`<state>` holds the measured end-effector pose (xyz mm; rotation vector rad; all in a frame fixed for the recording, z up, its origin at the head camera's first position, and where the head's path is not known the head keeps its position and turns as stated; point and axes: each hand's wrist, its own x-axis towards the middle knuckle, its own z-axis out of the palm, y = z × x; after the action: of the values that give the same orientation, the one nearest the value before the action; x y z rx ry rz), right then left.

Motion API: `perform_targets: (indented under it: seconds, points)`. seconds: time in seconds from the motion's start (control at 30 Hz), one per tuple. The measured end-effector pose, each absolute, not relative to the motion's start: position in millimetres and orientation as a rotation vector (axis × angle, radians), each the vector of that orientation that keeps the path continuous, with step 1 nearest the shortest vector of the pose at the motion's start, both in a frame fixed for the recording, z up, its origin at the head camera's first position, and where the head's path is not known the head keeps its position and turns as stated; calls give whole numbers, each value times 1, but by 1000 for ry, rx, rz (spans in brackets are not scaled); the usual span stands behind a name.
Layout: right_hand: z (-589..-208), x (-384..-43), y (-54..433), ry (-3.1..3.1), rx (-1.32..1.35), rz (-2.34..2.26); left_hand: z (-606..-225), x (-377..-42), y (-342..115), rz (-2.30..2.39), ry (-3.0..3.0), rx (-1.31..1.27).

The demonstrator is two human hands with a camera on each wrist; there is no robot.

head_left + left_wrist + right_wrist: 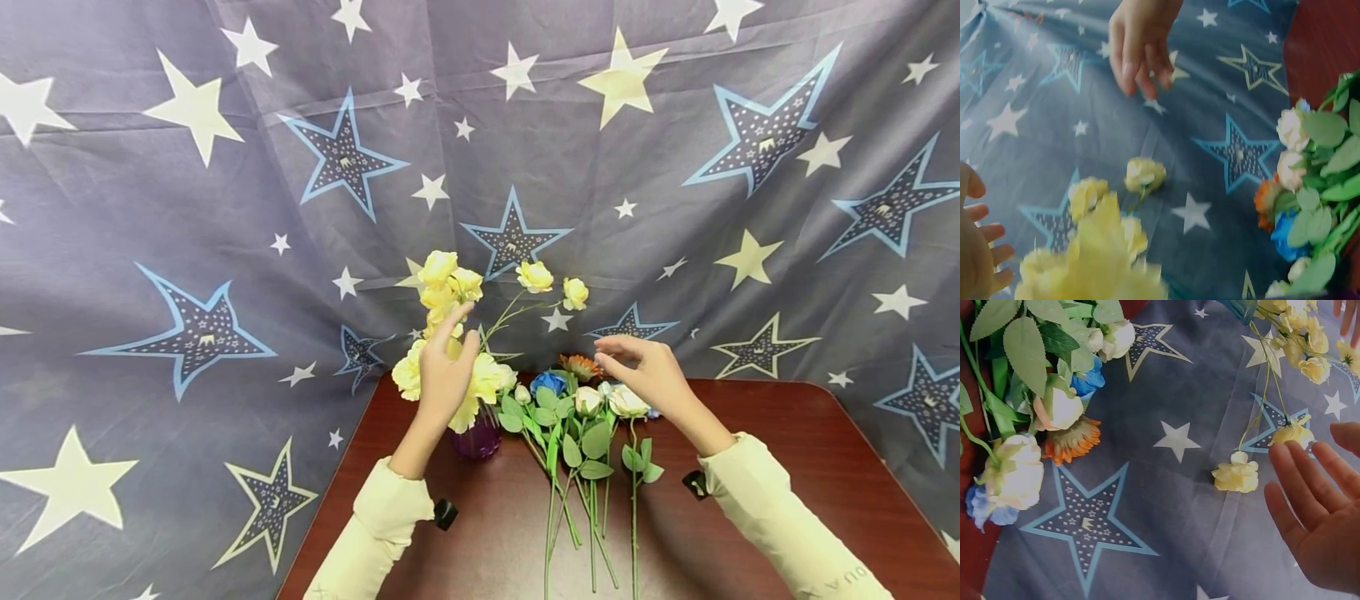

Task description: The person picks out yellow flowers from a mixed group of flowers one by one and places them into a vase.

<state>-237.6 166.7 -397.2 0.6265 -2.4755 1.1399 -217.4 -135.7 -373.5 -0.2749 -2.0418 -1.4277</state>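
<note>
Several yellow flowers [487,379] stand in a purple vase [477,437] on the table, two of their blooms leaning out to the right on thin stems. My left hand [446,367] is raised in front of the yellow blooms, thumb and fingers apart; whether it touches a petal I cannot tell. To the right, my right hand [648,375] hovers above the loose flowers with nothing in its grasp. In the right wrist view its fingers [1313,494] are spread close to a yellow bloom [1235,474], apparently apart from it.
Loose stems lie in a bunch on the brown table [765,500]: a blue rose [548,382], an orange flower [581,367], white roses [627,401] and green leaves [596,440]. Behind the table hangs a grey cloth [495,158] printed with stars.
</note>
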Motion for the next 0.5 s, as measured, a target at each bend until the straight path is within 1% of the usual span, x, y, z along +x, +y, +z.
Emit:
perform_targets:
  seconds: [0.23, 0.5]
  points:
    - [-401, -230, 162, -2469, 642, 949, -385, -212, -101, -1410, -2187, -464]
    - [-429, -221, 162, -2472, 630, 916, -419, -206, -65, -1168, -2394, -569]
